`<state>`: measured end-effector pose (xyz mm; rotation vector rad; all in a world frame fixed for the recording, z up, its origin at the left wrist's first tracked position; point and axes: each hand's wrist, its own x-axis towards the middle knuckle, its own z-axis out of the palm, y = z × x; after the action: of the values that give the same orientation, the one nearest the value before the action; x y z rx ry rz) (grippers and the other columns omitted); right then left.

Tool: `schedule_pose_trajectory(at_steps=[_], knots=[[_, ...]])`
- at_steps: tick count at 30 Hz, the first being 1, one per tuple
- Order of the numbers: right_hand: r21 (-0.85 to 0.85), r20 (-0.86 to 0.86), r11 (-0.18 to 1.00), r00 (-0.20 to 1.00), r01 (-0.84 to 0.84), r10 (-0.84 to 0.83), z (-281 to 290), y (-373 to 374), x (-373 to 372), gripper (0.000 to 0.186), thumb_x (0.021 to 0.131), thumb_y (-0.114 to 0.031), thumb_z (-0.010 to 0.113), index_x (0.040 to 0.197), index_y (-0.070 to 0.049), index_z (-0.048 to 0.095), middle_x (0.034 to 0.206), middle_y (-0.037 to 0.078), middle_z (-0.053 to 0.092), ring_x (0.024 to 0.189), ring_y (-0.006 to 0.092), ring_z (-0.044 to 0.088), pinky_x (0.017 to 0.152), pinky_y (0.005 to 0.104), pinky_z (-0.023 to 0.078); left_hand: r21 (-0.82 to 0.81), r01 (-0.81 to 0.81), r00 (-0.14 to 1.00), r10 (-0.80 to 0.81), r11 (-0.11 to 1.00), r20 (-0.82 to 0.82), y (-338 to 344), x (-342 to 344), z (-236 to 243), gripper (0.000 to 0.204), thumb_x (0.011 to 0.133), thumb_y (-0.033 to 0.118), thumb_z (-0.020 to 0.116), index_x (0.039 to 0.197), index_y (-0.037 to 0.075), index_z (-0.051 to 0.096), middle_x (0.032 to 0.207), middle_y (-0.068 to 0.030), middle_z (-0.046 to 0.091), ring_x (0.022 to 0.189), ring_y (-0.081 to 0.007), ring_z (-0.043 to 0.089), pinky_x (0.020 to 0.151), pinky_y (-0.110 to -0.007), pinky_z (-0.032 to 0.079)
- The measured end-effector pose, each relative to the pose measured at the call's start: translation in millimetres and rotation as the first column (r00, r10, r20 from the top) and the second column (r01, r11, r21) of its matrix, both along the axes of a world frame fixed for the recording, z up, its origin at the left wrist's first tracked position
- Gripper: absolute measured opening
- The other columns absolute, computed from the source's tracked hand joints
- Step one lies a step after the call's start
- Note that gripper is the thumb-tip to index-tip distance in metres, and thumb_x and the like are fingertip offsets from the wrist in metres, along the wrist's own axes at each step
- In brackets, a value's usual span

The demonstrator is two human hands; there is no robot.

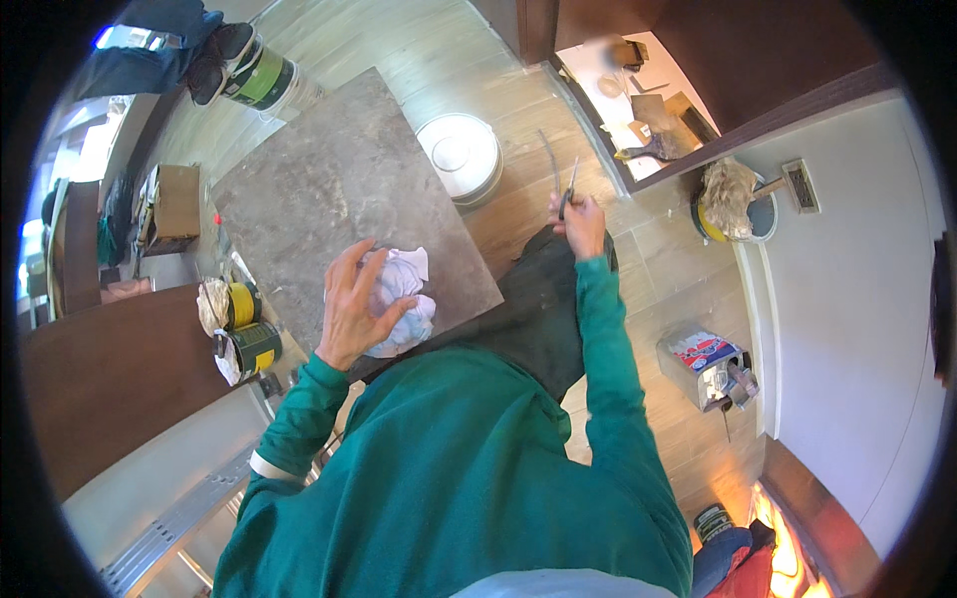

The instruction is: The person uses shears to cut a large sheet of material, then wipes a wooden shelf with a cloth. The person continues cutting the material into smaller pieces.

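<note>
On a stained grey-brown square board (pixel 329 169) lies a crumpled pale blue and white cloth (pixel 404 319). My left hand (pixel 351 299) grips it from its left side, thumb across the near part and fingers curled over the far part. Held out to the right, past the board, my right hand (pixel 581 227) is closed around a slim pointed tool (pixel 568 189) with a dark handle, its tip pointing away from me. Whether it is a knife or scissors I cannot make out. A thin dark strip (pixel 551 159) shows just left of it.
A white lidded bucket (pixel 457 154) stands beyond the board's right edge. Paint cans (pixel 254 349) sit at the left. On the right are a bucket with a rag (pixel 733 204) and a metal tin (pixel 703 369). A person's legs (pixel 150 65) show at the far left.
</note>
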<state>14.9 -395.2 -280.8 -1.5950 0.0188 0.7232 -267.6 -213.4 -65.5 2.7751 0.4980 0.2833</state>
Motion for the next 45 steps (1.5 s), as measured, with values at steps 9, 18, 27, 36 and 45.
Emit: schedule_pose_trajectory(at_steps=[9,18,27,36,45], knots=[[-0.806,0.115,0.542,0.836,-0.237,0.537,-147.9,43.6,76.2,0.050,0.077,-0.035,0.071,0.106,0.004,0.060,0.105,0.029,0.066,0.102,0.0421,0.065,0.090,0.0475,0.051,0.084,-0.246,0.961,0.232,0.966,0.151,-7.7,-35.8,20.7,0.053,0.070,0.021,0.083,0.116,0.001,0.063,0.125,-0.0201,0.058,0.115,-0.0378,0.055,0.097,-0.046,0.043],[-0.753,0.337,0.658,0.865,0.010,0.372,-175.2,48.8,96.3,0.047,0.072,-0.023,0.080,0.110,-0.004,0.059,0.101,0.021,0.070,0.095,0.0382,0.068,0.085,0.0456,0.053,0.045,-0.412,0.896,0.396,0.910,0.202,-13.4,-51.1,37.1,0.046,0.070,0.014,0.082,0.111,0.002,0.064,0.119,-0.0177,0.061,0.110,-0.0359,0.058,0.091,-0.043,0.048],[-0.181,0.854,0.936,0.520,0.303,-0.003,131.1,12.2,80.3,0.030,0.081,-0.005,0.074,0.109,0.000,0.062,0.100,0.010,0.070,0.083,0.0146,0.069,0.069,0.0295,0.055,-0.328,-0.211,0.768,0.364,0.921,0.527,-11.6,6.6,40.3,0.032,0.074,0.010,0.080,0.102,0.002,0.067,0.097,-0.0156,0.066,0.085,-0.0286,0.067,0.075,-0.035,0.053],[0.241,0.718,0.912,0.693,-0.333,0.064,312.8,69.5,-52.9,0.033,0.080,0.008,0.065,0.112,0.003,0.058,0.100,0.009,0.063,0.085,0.0132,0.064,0.074,0.0241,0.053,-0.929,0.356,0.881,0.294,0.104,0.371,-41.5,84.4,82.4,0.042,0.082,0.014,0.076,0.119,0.001,0.061,0.097,-0.0077,0.064,0.084,-0.0126,0.060,0.069,-0.029,0.051],[0.304,0.453,0.925,0.889,-0.228,0.071,236.4,68.1,-70.1,0.031,0.086,0.005,0.069,0.111,0.004,0.051,0.104,0.011,0.061,0.093,0.0152,0.063,0.084,0.0289,0.057,-0.999,0.007,0.777,0.629,0.039,0.030,96.8,-111.1,67.5,0.028,0.086,0.018,0.066,0.107,0.000,0.066,0.075,-0.0005,0.061,0.044,-0.0028,0.039,0.039,-0.018,0.026]])
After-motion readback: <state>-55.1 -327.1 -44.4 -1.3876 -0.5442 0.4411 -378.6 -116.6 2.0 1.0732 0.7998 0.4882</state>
